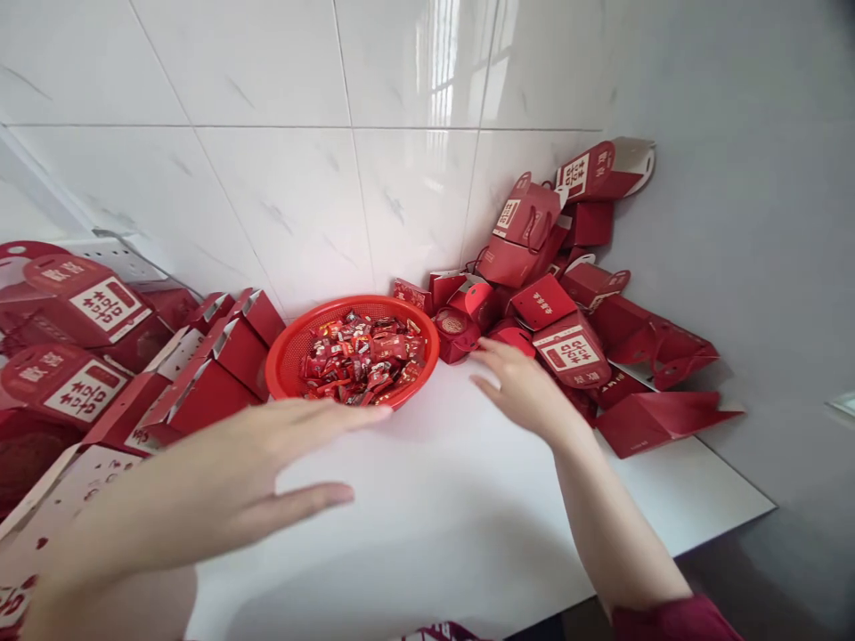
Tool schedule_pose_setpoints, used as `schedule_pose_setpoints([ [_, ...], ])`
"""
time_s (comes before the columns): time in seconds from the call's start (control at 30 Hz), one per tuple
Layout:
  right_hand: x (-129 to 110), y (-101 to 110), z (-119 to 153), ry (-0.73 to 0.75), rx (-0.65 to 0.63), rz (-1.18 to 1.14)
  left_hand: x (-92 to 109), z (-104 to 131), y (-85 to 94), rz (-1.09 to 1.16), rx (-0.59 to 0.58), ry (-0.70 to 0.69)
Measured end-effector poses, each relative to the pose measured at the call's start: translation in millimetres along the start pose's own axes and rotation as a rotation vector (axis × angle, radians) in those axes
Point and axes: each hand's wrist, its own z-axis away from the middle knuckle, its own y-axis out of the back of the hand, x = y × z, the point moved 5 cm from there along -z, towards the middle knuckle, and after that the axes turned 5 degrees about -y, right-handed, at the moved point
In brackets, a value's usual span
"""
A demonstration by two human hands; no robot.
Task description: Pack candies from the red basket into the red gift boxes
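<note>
My left hand point(247, 467) hovers over the white table in front of an orange-red plastic basket point(276, 358). Its fingers are stretched out, the thumb is apart, and nothing is in it. Small wrapped sweets in red packets point(361, 352) fill the bottom of the basket. To the right of the basket, my right hand point(517, 383) reaches toward the pile of red boxes with extended fingers and holds nothing visible. Its fingertips are close to a small red box point(458, 328) with a round gold print; whether they touch it I cannot tell.
Red gift boxes with white character labels point(571, 347) are heaped in the right corner against the wall. More boxes stand at the left, some open-topped point(214, 383). A power strip point(120, 258) lies behind those. The white table's point(401, 525) front edge runs along the lower right.
</note>
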Motion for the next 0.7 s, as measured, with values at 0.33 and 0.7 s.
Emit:
schedule_pose_setpoints([
  [0.33, 150, 118, 59, -0.973, 0.718, 0.074, -14, -50, -222.7, 0.237, -0.098, 0.03],
  [0.7, 212, 90, 81, -1.285, 0.676, -0.045, -34, -52, -256.0, 0.261, -0.059, 0.06],
])
